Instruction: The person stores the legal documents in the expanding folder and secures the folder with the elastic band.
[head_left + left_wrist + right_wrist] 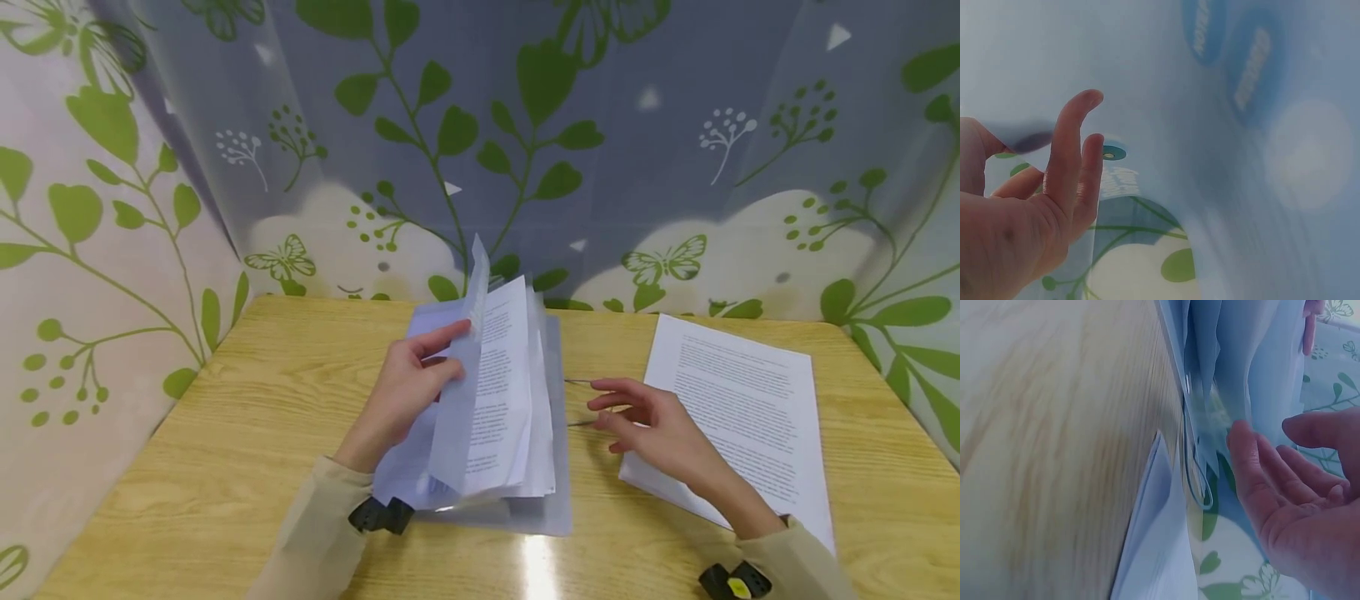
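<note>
A translucent bluish document folder (558,417) lies on the table with its front cover (459,417) raised. My left hand (408,379) pinches that cover at its left side between thumb and fingers; the left wrist view shows the other fingers spread beside the cover (1147,75). Printed sheets (501,383) stand loosely fanned inside the folder. From the folder's right edge, a thin elastic cord (579,381) reaches toward my right hand (660,425). In the right wrist view the cord's loop (1209,503) hangs free, and my right fingers are relaxed beside it.
A stack of printed paper (738,408) lies on the wooden table (225,433) right of the folder, partly under my right forearm. A patterned curtain (480,150) closes off the back and left side of the table. Dark straps circle both sleeves.
</note>
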`<state>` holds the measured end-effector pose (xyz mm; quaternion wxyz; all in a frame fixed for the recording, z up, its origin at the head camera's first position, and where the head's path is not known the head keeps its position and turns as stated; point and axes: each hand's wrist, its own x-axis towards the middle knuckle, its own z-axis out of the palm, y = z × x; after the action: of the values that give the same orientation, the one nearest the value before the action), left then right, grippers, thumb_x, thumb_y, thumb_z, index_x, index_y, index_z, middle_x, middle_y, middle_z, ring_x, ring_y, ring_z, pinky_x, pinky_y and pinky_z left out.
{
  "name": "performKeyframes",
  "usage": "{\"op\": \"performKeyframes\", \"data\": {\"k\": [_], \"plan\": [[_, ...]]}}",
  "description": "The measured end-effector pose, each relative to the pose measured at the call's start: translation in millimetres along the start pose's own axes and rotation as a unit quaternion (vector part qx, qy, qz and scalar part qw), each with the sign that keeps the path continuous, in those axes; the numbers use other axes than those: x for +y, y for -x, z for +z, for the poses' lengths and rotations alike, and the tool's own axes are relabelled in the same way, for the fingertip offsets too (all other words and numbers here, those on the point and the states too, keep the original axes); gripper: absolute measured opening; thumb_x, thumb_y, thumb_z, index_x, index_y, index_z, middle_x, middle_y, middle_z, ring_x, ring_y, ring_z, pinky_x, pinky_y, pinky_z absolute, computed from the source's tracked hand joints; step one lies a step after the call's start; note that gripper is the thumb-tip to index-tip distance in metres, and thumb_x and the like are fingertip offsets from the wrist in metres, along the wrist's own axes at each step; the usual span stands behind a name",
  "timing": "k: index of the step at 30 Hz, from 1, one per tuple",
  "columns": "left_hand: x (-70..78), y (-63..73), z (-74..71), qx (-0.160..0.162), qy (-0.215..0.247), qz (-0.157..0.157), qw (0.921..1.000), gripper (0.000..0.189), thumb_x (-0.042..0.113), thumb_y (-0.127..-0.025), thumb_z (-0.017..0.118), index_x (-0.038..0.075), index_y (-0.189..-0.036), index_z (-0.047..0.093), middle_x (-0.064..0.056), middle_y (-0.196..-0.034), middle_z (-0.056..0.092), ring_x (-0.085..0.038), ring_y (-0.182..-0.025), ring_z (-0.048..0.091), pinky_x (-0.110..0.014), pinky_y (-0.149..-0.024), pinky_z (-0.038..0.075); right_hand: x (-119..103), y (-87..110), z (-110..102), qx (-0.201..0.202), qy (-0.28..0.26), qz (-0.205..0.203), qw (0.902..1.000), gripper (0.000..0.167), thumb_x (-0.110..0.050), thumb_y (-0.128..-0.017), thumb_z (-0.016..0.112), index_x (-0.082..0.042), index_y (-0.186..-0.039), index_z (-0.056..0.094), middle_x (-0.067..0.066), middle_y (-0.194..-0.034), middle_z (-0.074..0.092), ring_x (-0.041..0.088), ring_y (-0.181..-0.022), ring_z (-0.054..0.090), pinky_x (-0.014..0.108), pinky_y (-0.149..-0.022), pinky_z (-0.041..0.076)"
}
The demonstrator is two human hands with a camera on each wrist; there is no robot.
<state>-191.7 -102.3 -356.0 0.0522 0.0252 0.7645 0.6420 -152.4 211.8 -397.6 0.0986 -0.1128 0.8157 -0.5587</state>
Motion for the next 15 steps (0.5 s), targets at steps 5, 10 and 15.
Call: {"op": "performKeyframes", "data": {"k": [5, 10, 15], "plan": [[-0.7, -0.5, -0.5, -0.002, -0.001, 0.0, 1.0, 0.057, -0.001, -0.086, 0.059, 0.016, -0.14, 0.065, -0.011, -0.134, 0.066, -0.011, -0.066, 0.051, -0.021, -0.051, 0.033, 3, 6.8, -10, 0.022, 0.046, -0.019, 0.9985, 0.044, -0.01, -0.099, 0.063, 0.002, -0.141, 0.055, 0.027, -0.128, 0.066, 0.022, -0.102, 0.073, 0.034, -0.072, 0.062], [-0.1, -0.4, -0.1, 0.001, -0.005, -0.002, 1.0, 0.056, 0.0, -0.086, 0.06, 0.017, -0.139, 0.065, -0.011, -0.134, 0.066, -0.012, -0.072, 0.055, -0.021, -0.051, 0.033, 6, 14.7, -23, 0.053, 0.101, -0.031, 0.9929, 0.043, -0.01, -0.098, 0.064, 0.0, -0.14, 0.057, 0.022, -0.126, 0.069, 0.014, -0.099, 0.073, 0.032, -0.071, 0.062], [0.5, -0.1, 0.2, 0.007, -0.004, -0.005, 1.0, 0.057, 0.0, -0.086, 0.06, 0.018, -0.139, 0.066, -0.012, -0.133, 0.066, -0.012, -0.08, 0.059, -0.021, -0.051, 0.034, 14, 22.2, -36, 0.082, 0.143, -0.039, 0.9856, 0.042, -0.011, -0.098, 0.065, -0.002, -0.139, 0.059, 0.02, -0.123, 0.07, 0.008, -0.095, 0.073, 0.03, -0.069, 0.061]]}}
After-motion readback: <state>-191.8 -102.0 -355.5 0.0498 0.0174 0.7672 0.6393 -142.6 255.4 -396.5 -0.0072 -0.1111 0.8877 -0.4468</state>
